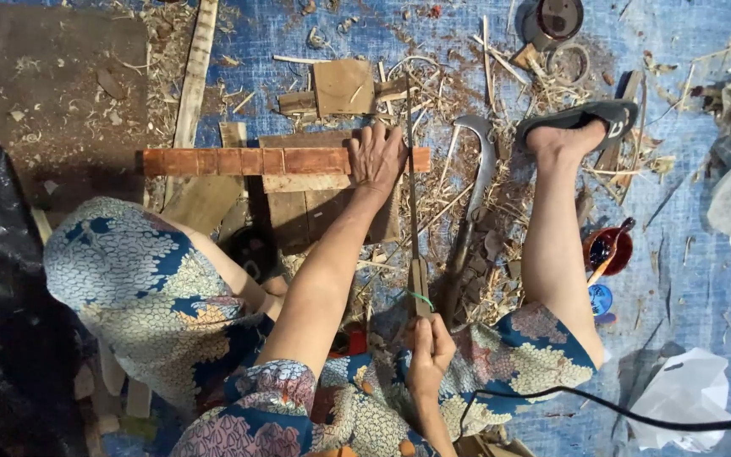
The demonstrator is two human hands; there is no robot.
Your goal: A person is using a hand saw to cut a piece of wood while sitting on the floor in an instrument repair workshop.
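My left hand (376, 156) presses flat on the right end of a long reddish wooden bar (247, 161) with dark marks across it. The bar lies crosswise on wooden boards (310, 207) on the ground. My right hand (429, 347) is closed around the wooden handle of a long thin blade (411, 182). The blade runs away from me and crosses the bar just to the right of my left hand. I cannot tell whether it is a saw or a knife, as it shows edge-on.
A curved sickle (477, 182) lies right of the blade among wood shavings. My sandalled foot (585, 118) rests beyond it. A red bowl with a brush (609, 250), a blue cap (600, 298), a black cable (602, 408) and a white bag (687, 393) sit at the right.
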